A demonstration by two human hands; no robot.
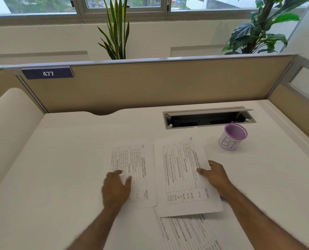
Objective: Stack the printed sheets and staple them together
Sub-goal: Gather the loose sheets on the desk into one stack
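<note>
A pale worktop in a partitioned cubicle is shown, with a mesh pen cup at two o'clock. Three printed sheets lie unstacked: the left sheet, the middle sheet overlapping its edge, and a near sheet at five o'clock, partly covered. The left hand is laid flat and open on the left sheet, gripping nothing. The right hand pinches the middle sheet's right edge. Gathering is judged in hand; next, edges must be squared. No stapler can be made out.
</note>
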